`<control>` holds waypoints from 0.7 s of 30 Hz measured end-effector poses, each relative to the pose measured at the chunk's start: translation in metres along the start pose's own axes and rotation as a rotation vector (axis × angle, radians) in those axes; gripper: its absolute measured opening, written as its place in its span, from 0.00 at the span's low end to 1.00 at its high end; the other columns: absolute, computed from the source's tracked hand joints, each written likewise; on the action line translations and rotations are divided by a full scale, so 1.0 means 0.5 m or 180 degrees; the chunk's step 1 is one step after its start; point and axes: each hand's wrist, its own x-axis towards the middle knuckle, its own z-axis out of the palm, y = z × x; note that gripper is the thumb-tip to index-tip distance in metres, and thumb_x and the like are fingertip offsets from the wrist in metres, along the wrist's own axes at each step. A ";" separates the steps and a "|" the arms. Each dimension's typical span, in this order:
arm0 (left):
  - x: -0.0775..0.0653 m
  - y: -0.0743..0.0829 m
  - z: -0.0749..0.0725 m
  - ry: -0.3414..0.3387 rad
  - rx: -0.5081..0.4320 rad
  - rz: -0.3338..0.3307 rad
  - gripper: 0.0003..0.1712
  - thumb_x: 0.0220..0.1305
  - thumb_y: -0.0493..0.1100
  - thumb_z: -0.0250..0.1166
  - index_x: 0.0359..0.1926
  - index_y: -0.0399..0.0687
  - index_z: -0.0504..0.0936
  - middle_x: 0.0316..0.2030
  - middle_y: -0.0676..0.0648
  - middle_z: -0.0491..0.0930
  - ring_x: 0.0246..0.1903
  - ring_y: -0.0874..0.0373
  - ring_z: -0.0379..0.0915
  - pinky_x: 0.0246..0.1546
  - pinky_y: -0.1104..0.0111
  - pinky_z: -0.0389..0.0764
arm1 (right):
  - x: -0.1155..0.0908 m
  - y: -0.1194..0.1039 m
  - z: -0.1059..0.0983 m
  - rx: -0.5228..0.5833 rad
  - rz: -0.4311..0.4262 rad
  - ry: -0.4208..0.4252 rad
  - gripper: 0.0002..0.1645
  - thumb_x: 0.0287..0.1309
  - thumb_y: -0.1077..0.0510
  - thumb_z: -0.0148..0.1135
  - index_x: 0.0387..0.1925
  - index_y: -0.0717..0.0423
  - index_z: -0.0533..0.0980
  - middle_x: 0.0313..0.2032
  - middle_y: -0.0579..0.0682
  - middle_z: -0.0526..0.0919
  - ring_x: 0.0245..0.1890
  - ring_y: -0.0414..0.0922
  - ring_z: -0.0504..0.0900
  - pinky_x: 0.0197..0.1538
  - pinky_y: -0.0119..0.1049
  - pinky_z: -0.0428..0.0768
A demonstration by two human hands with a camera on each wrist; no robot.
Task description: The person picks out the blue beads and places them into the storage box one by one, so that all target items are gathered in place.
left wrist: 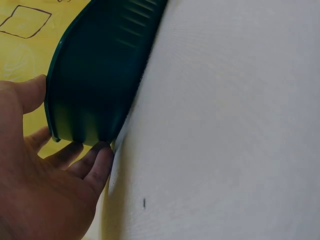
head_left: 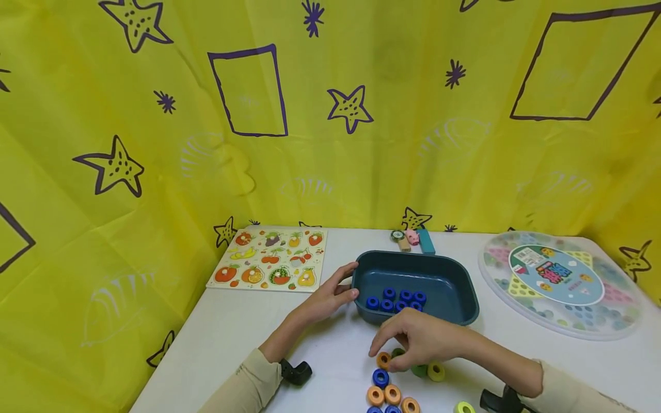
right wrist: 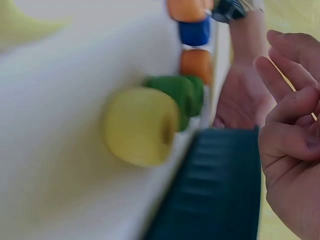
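My left hand (head_left: 325,295) holds the left end of a dark teal plastic basin (head_left: 467,281). In the left wrist view, its thumb is at the basin's rim and its other fingers rest against the outer wall. Several blue rings (head_left: 389,293) lie inside the basin. In front of the basin, my right hand (head_left: 420,338) hovers over more rings, fingers loosely bent and thumb apart from the index finger, with nothing visibly held. Near its fingertips are an orange ring (head_left: 384,360) and green rings it partly hides. A yellow ring (head_left: 436,371) lies beside them.
Towards the near edge lie a blue ring (head_left: 380,377), several more orange and blue rings, and another yellow ring (head_left: 464,407). A fruit picture board (head_left: 273,258) is at the back left, small blocks (head_left: 426,242) behind the basin, and a round clear case (head_left: 558,275) on the right.
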 end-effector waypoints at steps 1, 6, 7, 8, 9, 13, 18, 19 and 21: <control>0.000 0.000 0.000 0.0008 -0.0003 -0.0002 0.36 0.68 0.45 0.55 0.72 0.52 0.50 0.69 0.40 0.51 0.61 0.42 0.59 0.57 0.54 0.66 | 0.000 0.002 0.007 0.0011 0.0006 -0.0046 0.15 0.52 0.55 0.68 0.45 0.41 0.81 0.40 0.35 0.82 0.19 0.32 0.69 0.20 0.25 0.69; -0.002 -0.001 0.000 0.0012 -0.0020 0.0012 0.36 0.68 0.45 0.55 0.72 0.53 0.50 0.69 0.41 0.51 0.61 0.43 0.59 0.57 0.55 0.66 | 0.005 0.015 0.030 -0.0081 -0.0002 -0.0224 0.15 0.54 0.55 0.66 0.45 0.40 0.81 0.40 0.31 0.81 0.30 0.33 0.75 0.30 0.25 0.74; -0.002 -0.001 0.000 0.0009 -0.0021 0.0015 0.36 0.68 0.45 0.55 0.72 0.53 0.49 0.69 0.41 0.51 0.61 0.43 0.59 0.57 0.55 0.66 | 0.006 0.018 0.033 -0.0098 0.0001 -0.0250 0.14 0.55 0.55 0.65 0.45 0.40 0.81 0.40 0.31 0.80 0.32 0.32 0.76 0.33 0.25 0.75; -0.001 -0.001 0.000 0.0006 -0.0022 0.0017 0.36 0.68 0.45 0.55 0.72 0.53 0.49 0.69 0.41 0.51 0.61 0.43 0.59 0.57 0.55 0.66 | 0.007 0.020 0.035 -0.0102 0.0002 -0.0275 0.14 0.55 0.55 0.65 0.45 0.40 0.81 0.41 0.31 0.80 0.34 0.31 0.76 0.35 0.26 0.75; -0.001 -0.001 0.001 0.0004 -0.0024 0.0018 0.36 0.68 0.44 0.55 0.72 0.52 0.49 0.69 0.41 0.51 0.61 0.42 0.59 0.57 0.55 0.66 | 0.008 0.022 0.036 -0.0105 0.0003 -0.0296 0.14 0.55 0.56 0.64 0.45 0.40 0.81 0.41 0.31 0.80 0.35 0.31 0.76 0.36 0.27 0.75; -0.001 -0.001 0.001 0.0015 -0.0021 0.0013 0.35 0.68 0.43 0.55 0.72 0.52 0.50 0.69 0.40 0.51 0.61 0.42 0.60 0.57 0.54 0.66 | 0.011 0.030 0.041 -0.0140 0.0016 -0.0372 0.14 0.54 0.56 0.65 0.45 0.41 0.81 0.40 0.30 0.80 0.36 0.30 0.76 0.40 0.27 0.76; -0.001 -0.001 0.001 0.0018 -0.0027 0.0001 0.36 0.68 0.45 0.55 0.72 0.52 0.50 0.69 0.41 0.51 0.61 0.43 0.59 0.57 0.54 0.66 | 0.016 0.035 0.044 -0.0241 0.0043 -0.0458 0.15 0.53 0.55 0.66 0.44 0.39 0.81 0.39 0.29 0.79 0.35 0.29 0.75 0.39 0.26 0.75; -0.001 -0.001 0.001 0.0022 -0.0031 0.0004 0.36 0.68 0.45 0.55 0.72 0.52 0.50 0.69 0.41 0.52 0.61 0.43 0.60 0.57 0.54 0.66 | 0.017 0.035 0.044 -0.0255 0.0044 -0.0468 0.15 0.53 0.55 0.66 0.44 0.39 0.81 0.39 0.29 0.79 0.35 0.28 0.75 0.39 0.26 0.75; -0.001 -0.001 0.001 0.0023 -0.0034 0.0014 0.35 0.68 0.45 0.55 0.72 0.52 0.50 0.68 0.41 0.52 0.61 0.42 0.59 0.57 0.54 0.66 | 0.019 0.035 0.043 -0.0268 0.0048 -0.0477 0.15 0.53 0.55 0.66 0.44 0.39 0.81 0.39 0.29 0.79 0.36 0.28 0.75 0.39 0.26 0.75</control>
